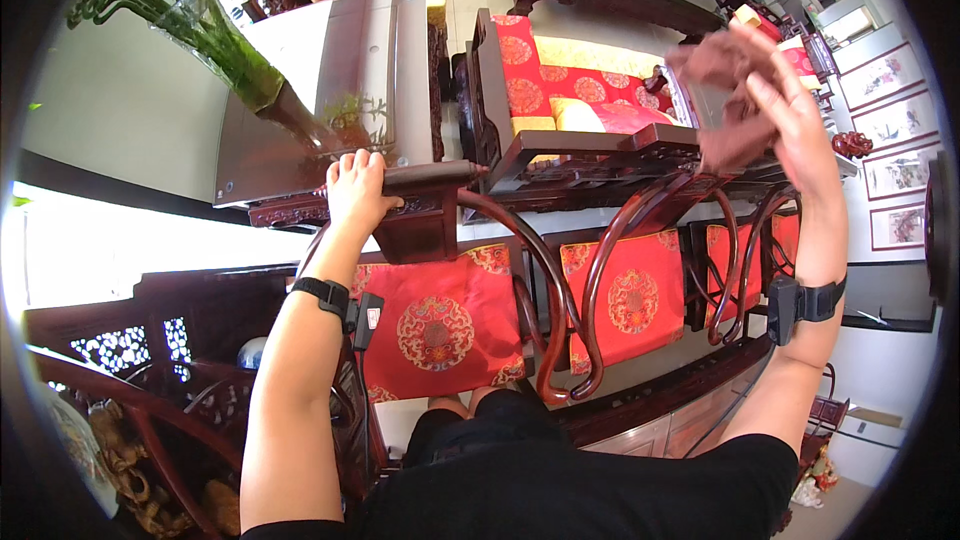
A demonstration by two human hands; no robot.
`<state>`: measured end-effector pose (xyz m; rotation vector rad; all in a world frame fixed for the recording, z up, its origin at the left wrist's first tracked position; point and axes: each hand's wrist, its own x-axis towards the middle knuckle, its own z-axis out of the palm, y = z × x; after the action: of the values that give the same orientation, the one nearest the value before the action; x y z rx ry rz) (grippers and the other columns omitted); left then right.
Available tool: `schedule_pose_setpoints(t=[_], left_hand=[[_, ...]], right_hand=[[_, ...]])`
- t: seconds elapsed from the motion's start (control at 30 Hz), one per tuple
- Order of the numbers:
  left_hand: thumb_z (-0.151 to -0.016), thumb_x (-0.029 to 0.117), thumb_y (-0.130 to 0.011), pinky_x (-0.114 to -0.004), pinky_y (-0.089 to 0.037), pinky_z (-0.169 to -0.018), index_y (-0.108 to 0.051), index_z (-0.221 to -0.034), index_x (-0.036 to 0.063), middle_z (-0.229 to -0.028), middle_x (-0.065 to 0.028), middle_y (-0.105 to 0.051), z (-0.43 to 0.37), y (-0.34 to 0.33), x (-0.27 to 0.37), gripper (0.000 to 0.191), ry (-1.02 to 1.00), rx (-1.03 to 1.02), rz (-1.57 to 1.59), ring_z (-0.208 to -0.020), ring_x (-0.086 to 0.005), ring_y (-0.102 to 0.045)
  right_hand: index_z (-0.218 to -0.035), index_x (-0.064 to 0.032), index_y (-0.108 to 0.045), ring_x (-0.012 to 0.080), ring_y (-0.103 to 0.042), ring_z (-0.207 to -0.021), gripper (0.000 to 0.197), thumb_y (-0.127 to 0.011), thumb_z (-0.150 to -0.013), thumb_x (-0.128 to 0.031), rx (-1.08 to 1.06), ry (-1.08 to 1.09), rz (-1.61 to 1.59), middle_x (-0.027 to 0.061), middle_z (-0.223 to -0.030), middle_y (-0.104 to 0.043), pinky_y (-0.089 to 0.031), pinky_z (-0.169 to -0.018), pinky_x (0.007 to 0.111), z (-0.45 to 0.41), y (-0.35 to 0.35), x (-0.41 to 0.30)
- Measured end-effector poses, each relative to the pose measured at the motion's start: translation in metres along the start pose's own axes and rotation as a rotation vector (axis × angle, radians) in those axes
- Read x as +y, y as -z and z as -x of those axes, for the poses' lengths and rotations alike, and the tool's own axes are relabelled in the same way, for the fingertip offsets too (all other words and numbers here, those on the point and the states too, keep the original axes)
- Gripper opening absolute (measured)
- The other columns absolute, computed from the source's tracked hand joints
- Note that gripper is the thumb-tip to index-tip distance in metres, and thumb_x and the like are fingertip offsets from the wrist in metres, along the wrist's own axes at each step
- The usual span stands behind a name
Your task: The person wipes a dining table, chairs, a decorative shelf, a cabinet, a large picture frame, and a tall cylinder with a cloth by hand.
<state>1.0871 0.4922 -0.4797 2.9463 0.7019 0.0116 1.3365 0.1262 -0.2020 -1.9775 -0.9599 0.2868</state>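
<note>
My left hand (358, 191) grips the carved top rail (427, 176) of a dark, polished wooden armchair, fingers over the rail and thumb on the near side. A red seat cushion (435, 322) with a gold round pattern lies on this chair. Raised at the right, my right hand (791, 109) holds a crumpled brown cloth (724, 101), blurred as if in motion. The cloth is above the back of a neighbouring wooden chair (660, 202), and I cannot tell whether it touches the wood. Both my wrists carry black straps with small boxes and cables.
Green lucky bamboo stands in a clear vase (259, 79) close beyond my left hand, by a glossy tabletop (360, 37). A wooden sofa with red and yellow cushions (592, 82) stands behind the chairs. A second red seat cushion (630, 300) is to the right. Framed pictures (896, 120) line the wall.
</note>
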Motion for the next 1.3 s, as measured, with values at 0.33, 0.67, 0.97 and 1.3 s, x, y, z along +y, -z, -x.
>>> schedule_pose_setpoints(t=[0.33, 0.67, 0.97, 1.3], left_hand=[[-0.060, 0.036, -0.090, -0.045, -0.040, -0.100, -0.059, -0.103, 0.0130, -0.110, -0.0056, -0.058, -0.007, -0.008, 0.018, 0.058, -0.029, 0.022, 0.020, -0.116, -0.0291, -0.052], [-0.060, 0.037, -0.090, -0.044, -0.042, -0.098, -0.062, -0.107, 0.0138, -0.112, -0.0041, -0.059, -0.013, -0.002, 0.012, 0.059, -0.001, 0.006, -0.009, -0.115, -0.0266, -0.053], [-0.058, 0.034, -0.091, -0.045, -0.037, -0.106, -0.061, -0.111, 0.0171, -0.116, -0.0035, -0.056, 0.003, -0.002, -0.005, 0.064, 0.074, 0.046, 0.029, -0.121, -0.0273, -0.049], [-0.081, 0.029, -0.070, -0.054, -0.020, -0.118, -0.020, -0.157, 0.0066, -0.153, -0.0199, -0.030, 0.036, -0.058, 0.008, 0.094, 0.110, 0.416, 0.163, -0.143, -0.0391, -0.028]], right_hand=[[-0.124, -0.0060, -0.062, 0.0337, -0.065, -0.109, 0.036, -0.053, -0.090, 0.003, 0.500, -0.213, 0.693, 0.0179, -0.119, -0.066, -0.049, -0.098, 0.045, 0.025, -0.001, 0.295], [-0.132, -0.0075, -0.056, 0.0312, -0.051, -0.127, 0.038, -0.049, -0.095, -0.005, 0.443, 0.178, 0.911, 0.0106, -0.137, -0.057, -0.042, -0.106, 0.044, 0.033, -0.166, 0.324], [-0.125, -0.0030, -0.060, 0.0313, -0.061, -0.105, 0.031, -0.058, -0.095, -0.009, 0.212, -0.177, -0.243, 0.0147, -0.113, -0.068, -0.049, -0.090, 0.048, -0.015, -0.296, 0.132], [-0.157, 0.0043, -0.003, 0.0296, -0.032, -0.147, 0.080, -0.046, -0.105, -0.038, -0.256, 0.054, -0.211, 0.0247, -0.154, -0.038, -0.019, -0.120, 0.044, -0.027, -0.453, 0.068]])
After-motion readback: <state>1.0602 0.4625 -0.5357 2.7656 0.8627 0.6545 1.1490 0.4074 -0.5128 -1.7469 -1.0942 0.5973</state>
